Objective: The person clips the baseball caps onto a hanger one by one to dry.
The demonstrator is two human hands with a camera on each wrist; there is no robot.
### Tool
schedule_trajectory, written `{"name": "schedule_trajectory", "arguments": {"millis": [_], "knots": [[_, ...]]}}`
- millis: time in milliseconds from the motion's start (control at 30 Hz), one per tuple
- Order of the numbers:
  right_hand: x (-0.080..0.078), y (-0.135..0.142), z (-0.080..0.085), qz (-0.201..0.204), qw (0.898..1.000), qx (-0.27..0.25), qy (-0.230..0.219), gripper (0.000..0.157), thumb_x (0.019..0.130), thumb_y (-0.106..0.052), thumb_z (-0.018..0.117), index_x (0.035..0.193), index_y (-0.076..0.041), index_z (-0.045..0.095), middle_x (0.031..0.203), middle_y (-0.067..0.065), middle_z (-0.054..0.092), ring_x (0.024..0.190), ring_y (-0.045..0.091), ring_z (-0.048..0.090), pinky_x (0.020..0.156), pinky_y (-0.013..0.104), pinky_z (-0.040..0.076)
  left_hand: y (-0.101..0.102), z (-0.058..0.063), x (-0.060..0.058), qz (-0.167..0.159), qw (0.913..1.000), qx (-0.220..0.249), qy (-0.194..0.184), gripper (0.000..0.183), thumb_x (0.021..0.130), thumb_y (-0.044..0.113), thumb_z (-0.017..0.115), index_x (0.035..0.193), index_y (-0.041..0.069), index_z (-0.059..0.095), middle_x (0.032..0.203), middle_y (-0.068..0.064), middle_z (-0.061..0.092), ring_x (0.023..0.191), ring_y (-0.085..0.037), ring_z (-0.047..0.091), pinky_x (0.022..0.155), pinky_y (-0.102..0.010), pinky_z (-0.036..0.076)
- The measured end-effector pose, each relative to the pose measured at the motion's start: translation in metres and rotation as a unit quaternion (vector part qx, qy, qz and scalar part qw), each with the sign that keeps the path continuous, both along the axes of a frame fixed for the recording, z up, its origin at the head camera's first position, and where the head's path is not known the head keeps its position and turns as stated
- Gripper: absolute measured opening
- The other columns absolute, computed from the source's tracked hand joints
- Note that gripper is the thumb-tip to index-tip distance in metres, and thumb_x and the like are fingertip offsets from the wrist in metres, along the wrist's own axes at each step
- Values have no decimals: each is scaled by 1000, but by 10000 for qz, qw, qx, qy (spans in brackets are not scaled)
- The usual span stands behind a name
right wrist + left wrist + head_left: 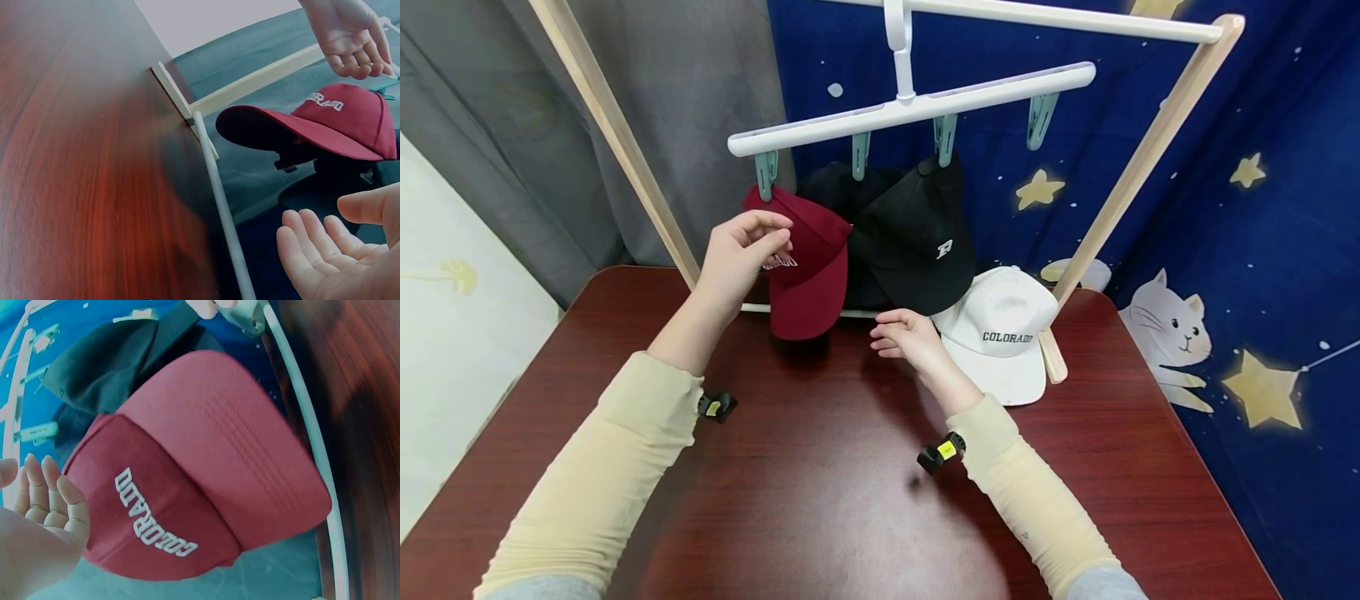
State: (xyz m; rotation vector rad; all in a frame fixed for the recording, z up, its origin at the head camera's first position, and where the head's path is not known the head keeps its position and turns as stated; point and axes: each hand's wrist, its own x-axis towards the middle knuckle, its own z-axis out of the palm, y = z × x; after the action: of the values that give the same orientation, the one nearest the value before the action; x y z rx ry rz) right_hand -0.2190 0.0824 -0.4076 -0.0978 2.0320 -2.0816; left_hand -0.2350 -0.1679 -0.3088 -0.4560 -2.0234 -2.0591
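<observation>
A dark red cap (808,267) hangs by its back from the leftmost teal clip (766,175), brim down, with white COLORADO lettering (150,519). My left hand (748,250) is in front of the cap's left side, fingers loosely bent and holding nothing. Beside the red cap, a black cap (925,242) with a white letter hangs from the third clip (945,137). A darker cap (831,187) is partly hidden behind these two. Below the black cap's brim is my right hand (913,337), its fingers loosely bent around nothing.
A white COLORADO cap (1007,321) rests on the brown table (820,500) by the rack's right wooden leg (1142,167). The white clip hanger (910,108) hangs tilted from the white top bar (1037,12). Another teal clip (1041,121) dangles near its right end.
</observation>
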Motion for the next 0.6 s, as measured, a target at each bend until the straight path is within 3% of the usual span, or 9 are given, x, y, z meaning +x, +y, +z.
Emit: {"name": "schedule_trajectory", "arguments": {"millis": [200,400,600], "knots": [[1,14,5,21,9995,165,257,29,94,3,50,120,16,48,107,36,58,79,24,67,78,40,55,9,-5,8,-139,9991,-377,107,23,94,10,61,108,-8,60,80,-5,64,74,-18,61,65,-25,50],[3,30,11,-115,9988,343,327,31,95,1,50,122,16,47,108,35,58,84,26,67,85,48,50,21,-11,13,-289,9990,-329,122,21,94,6,59,107,-10,60,81,-3,64,74,-17,62,66,-26,50],[8,44,20,-224,9967,553,547,30,95,-1,51,121,14,49,103,27,62,88,31,66,77,34,55,32,-17,17,-427,9975,-566,-70,23,94,7,59,109,-10,59,85,-5,65,77,-17,63,67,-27,51]]}}
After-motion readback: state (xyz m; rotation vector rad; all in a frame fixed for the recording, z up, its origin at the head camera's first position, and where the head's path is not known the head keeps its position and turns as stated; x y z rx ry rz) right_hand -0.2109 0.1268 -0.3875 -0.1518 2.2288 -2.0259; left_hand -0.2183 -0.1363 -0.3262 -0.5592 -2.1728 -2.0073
